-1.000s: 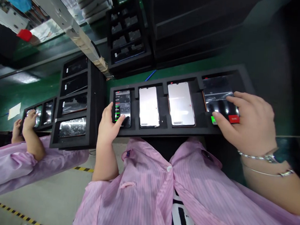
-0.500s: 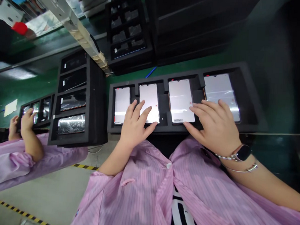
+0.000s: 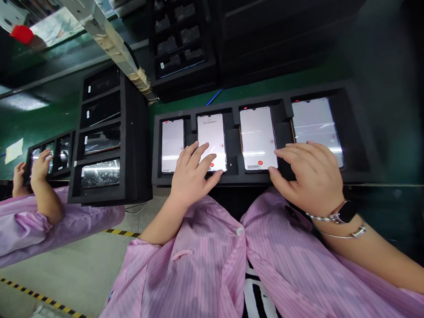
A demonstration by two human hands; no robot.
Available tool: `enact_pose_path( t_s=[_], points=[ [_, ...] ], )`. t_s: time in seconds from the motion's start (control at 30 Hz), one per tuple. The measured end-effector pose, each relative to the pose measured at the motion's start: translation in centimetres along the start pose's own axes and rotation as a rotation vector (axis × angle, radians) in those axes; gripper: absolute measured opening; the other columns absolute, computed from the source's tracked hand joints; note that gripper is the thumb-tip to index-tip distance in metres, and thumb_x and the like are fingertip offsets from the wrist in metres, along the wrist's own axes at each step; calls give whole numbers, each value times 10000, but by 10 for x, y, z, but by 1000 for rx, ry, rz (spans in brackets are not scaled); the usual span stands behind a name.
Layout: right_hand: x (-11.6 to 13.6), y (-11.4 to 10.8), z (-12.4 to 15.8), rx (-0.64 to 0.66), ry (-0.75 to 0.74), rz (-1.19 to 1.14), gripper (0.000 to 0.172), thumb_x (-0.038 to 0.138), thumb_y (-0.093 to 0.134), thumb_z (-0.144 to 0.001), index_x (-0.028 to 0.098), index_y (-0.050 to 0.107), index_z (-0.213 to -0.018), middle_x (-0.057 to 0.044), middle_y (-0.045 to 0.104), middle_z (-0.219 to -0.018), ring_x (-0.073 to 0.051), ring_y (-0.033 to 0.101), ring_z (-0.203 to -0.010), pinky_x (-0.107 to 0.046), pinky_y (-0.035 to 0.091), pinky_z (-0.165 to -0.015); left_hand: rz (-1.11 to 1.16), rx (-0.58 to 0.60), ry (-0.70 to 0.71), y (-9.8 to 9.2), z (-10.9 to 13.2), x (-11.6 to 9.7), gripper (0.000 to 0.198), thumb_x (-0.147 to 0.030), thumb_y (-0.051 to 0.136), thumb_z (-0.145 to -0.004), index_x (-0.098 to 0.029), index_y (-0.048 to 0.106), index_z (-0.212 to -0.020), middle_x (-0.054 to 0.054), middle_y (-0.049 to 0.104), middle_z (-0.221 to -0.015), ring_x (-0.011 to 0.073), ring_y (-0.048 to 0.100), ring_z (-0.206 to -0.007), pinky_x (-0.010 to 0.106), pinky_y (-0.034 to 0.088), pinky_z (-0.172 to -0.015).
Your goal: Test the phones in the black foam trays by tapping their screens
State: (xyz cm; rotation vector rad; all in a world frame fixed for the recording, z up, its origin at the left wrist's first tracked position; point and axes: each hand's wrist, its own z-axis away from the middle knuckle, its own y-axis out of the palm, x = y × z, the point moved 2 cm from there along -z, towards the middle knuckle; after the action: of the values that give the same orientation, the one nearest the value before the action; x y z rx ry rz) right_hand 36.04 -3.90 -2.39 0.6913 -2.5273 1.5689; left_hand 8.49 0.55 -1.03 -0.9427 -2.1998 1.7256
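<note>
As the open left hand (image 3: pixel 192 177) and right hand (image 3: pixel 308 175) grip nothing, the phone screens (image 3: pixel 213 133) are best touched lightly in the foam tray (image 3: pixel 239 179).

four smartphones (image 3: pixel 258 138) lie in a row in the cut-outs of a foam tray (image 3: pixel 228 181) on the desk (image 3: pixel 271 82). the left hand (image 3: pixel 193 177) rests on the second phone from the left, the right hand (image 3: pixel 309 177) across the tray between the third and fourth. a second foam tray (image 3: pixel 137 151) holding four phones stands just left of it, a third foam tray (image 3: pixel 209 60) behind it.
</note>
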Motion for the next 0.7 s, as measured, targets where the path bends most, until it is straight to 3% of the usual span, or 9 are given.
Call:
enact_pose_path(
  t_s=[0.3,0.5,0.6,0.7],
  points=[
    [1,-1,-1,50,46,-8,337,372,556,-960,185,685,-1210,-123,753,-1146,-307,689,-1154,-525,478,-1120,14,36,-31,0,-2,-1,377,-496,590,-1013,-215,693,-1242,130,636,-1471,367,499,-1460,535,400,-1204],
    [1,3,-1,153,9,-6,346,365,519,-990,199,673,-1252,-90,772,-1063,-296,678,-1208,-539,416,-1178,5,47,-23,1,-2,-1,408,-507,597,-1012,-227,696,-1292,128,612,-1500,374,469,-1477,547,397,-1210],
    [0,-1,-2,118,-14,-47,315,341,540,-980,196,662,-1232,-92,772,-1161,-289,679,-1228,-536,401,-1201,-19,40,1,0,-4,-1,399,-484,616,-1003,-239,708,-1305,131,597,-1513,393,454,-1482,574,383,-1216],
    [-10,-17,-1,-8,42,-137,318,321,540,-960,218,632,-1246,-100,756,-1226,-284,680,-1244,-544,411,-1214,-41,49,-3,0,-7,0,365,-467,625,-997,-256,730,-1276,128,588,-1523,407,436,-1494,606,330,-1244]
  ],
)
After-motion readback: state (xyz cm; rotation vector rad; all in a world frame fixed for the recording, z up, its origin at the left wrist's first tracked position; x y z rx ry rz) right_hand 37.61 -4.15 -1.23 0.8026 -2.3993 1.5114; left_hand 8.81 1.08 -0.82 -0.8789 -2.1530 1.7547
